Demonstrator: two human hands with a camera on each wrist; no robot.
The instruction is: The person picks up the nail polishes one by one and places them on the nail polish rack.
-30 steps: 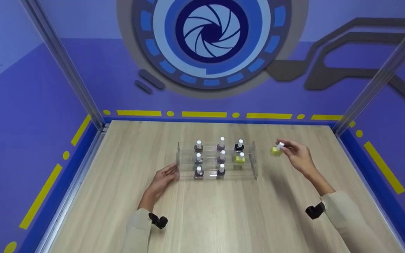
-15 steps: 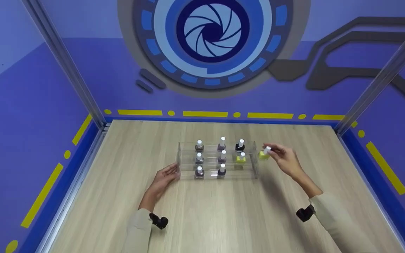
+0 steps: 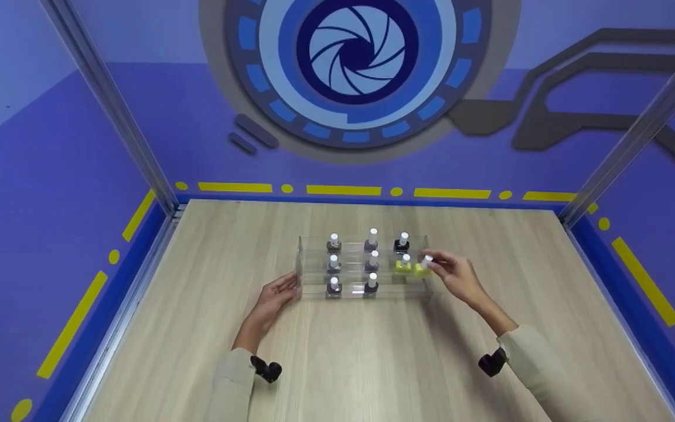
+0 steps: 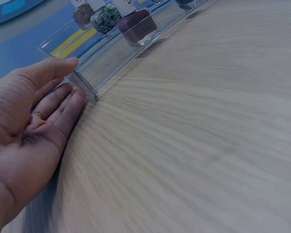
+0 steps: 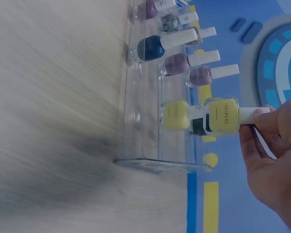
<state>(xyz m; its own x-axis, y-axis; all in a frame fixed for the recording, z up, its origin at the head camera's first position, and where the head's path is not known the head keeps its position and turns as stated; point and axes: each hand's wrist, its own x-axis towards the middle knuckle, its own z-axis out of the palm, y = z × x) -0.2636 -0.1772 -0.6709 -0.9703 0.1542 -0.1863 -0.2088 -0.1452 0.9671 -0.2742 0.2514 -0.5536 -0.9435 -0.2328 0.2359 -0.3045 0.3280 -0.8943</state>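
Yellow nail polish bottle [image 3: 422, 268] is pinched by its white cap in the right hand [image 3: 457, 275], over the right end of the clear tiered rack [image 3: 308, 291], just beside another yellow bottle [image 3: 402, 265] on the middle step. The left hand [image 3: 276, 293] lies relaxed with straight fingers, touching the rack's left end on the wooden counter [image 3: 372, 357]. Dark bottles [image 3: 371, 285] fill the other steps.

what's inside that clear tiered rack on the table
The clear acrylic tiered rack holds eight white-capped nail polish bottles: three on the back step, three on the middle, two in front. The right hand holds a ninth, yellow bottle at the right end; whether it rests inside cannot be seen.
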